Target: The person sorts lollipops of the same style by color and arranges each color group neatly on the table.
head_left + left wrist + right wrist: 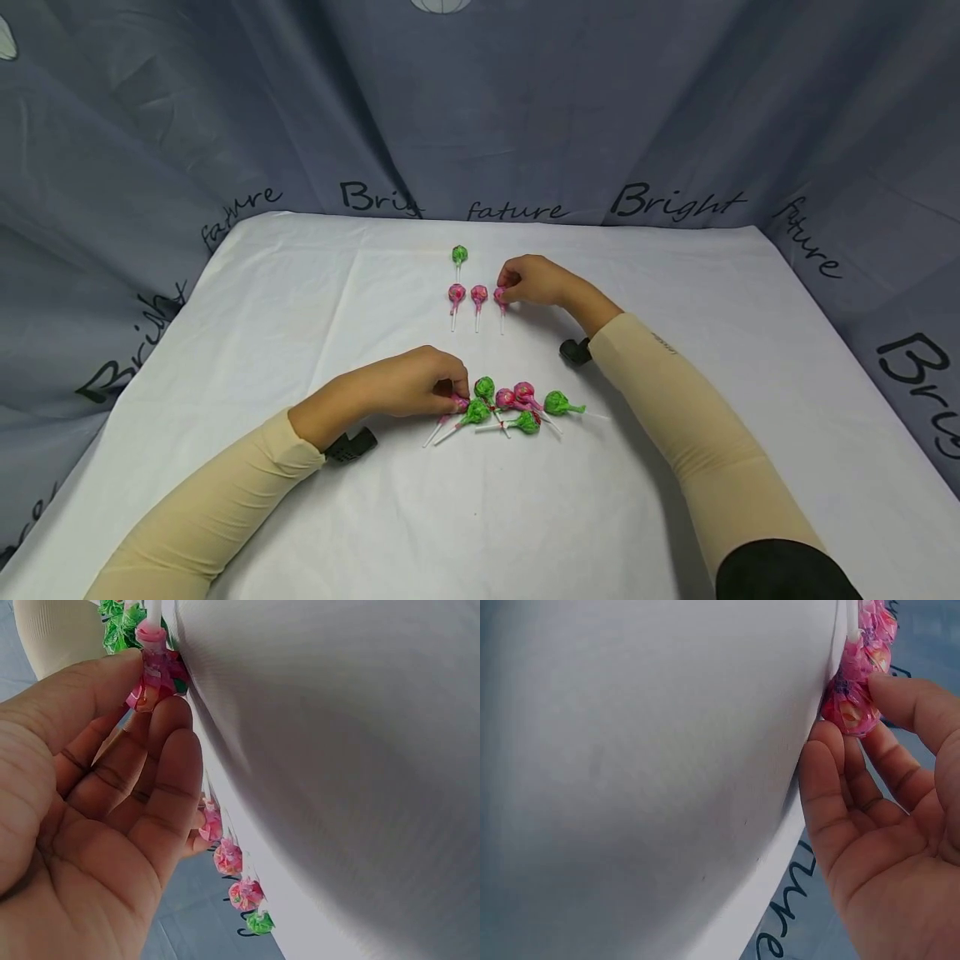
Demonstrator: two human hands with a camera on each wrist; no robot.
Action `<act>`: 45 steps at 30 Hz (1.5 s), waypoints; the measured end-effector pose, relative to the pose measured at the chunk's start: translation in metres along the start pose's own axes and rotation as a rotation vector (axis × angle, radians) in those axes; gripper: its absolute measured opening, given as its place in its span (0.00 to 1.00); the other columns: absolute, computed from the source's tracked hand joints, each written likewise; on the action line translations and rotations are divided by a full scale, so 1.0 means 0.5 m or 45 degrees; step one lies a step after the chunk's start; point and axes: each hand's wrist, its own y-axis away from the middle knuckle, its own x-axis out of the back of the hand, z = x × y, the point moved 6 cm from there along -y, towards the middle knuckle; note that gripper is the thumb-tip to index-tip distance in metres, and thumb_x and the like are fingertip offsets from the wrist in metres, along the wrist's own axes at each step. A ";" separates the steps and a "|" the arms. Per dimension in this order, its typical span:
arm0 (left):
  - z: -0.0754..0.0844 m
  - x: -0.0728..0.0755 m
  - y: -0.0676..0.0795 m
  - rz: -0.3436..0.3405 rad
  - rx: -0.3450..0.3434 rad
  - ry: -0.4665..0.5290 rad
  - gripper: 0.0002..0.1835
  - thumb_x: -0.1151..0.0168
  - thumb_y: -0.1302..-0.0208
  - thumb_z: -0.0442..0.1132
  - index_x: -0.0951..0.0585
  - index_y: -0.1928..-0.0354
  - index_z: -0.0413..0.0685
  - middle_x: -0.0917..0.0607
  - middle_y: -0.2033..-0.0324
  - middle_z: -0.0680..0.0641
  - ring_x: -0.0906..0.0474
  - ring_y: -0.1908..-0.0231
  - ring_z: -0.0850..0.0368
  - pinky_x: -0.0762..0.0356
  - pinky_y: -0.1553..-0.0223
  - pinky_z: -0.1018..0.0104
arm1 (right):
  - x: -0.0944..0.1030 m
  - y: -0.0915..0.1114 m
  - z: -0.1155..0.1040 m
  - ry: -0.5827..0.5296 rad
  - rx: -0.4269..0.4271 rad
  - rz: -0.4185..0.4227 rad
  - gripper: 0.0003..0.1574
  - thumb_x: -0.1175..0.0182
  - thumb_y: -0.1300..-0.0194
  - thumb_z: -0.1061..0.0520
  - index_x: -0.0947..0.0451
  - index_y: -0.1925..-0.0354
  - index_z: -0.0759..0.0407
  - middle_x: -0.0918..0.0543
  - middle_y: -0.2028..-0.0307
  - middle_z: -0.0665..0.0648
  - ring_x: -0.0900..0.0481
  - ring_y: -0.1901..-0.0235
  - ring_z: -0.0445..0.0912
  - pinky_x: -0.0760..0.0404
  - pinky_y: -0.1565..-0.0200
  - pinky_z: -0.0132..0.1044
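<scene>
My left hand [422,382] pinches a pink-wrapped lollipop [156,671] by its head at the left side of a loose group. Beside it in that group lie green lollipops [477,411] and pink lollipops [524,391], their white sticks pointing different ways. Farther back, my right hand [537,281] holds another pink lollipop [850,711] between thumb and fingers, at the right end of a short row. Two pink lollipops, one in the middle [478,295] and one at the left [457,293], complete that row, sticks toward me. Behind the left one lies a green lollipop [460,254].
A white cloth [300,517] covers the table. Grey curtains [480,108] with printed lettering hang around its back and sides. Dark wrist devices, one at the left wrist [351,446] and one at the right wrist [575,352], sit close above the cloth.
</scene>
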 end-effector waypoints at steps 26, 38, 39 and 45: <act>0.001 0.002 -0.003 -0.004 0.003 -0.035 0.04 0.34 0.37 0.30 0.16 0.67 0.46 0.20 0.72 0.58 0.26 0.71 0.69 0.25 0.65 0.71 | -0.002 0.001 0.002 -0.004 0.039 -0.020 0.11 0.36 0.33 0.58 0.23 0.54 0.61 0.21 0.57 0.58 0.27 0.58 0.51 0.26 0.55 0.42; 0.002 0.002 -0.004 -0.006 0.008 -0.022 0.04 0.34 0.37 0.29 0.16 0.67 0.46 0.20 0.72 0.58 0.26 0.71 0.69 0.24 0.65 0.71 | 0.001 0.003 0.006 -0.018 0.015 0.005 0.13 0.36 0.33 0.56 0.23 0.53 0.61 0.21 0.57 0.59 0.27 0.58 0.51 0.26 0.54 0.43; 0.002 0.001 -0.004 -0.007 0.010 -0.019 0.04 0.34 0.37 0.29 0.17 0.67 0.46 0.20 0.72 0.58 0.25 0.71 0.69 0.24 0.65 0.71 | 0.002 0.004 0.007 -0.021 0.007 0.009 0.14 0.36 0.33 0.55 0.23 0.53 0.60 0.21 0.56 0.59 0.27 0.58 0.51 0.27 0.54 0.43; 0.003 0.001 -0.004 -0.011 0.023 -0.010 0.04 0.34 0.38 0.29 0.16 0.67 0.46 0.20 0.72 0.58 0.25 0.71 0.69 0.24 0.65 0.71 | 0.013 0.025 0.007 -0.034 -0.009 0.048 0.17 0.36 0.33 0.52 0.23 0.51 0.60 0.21 0.51 0.59 0.26 0.52 0.52 0.26 0.49 0.46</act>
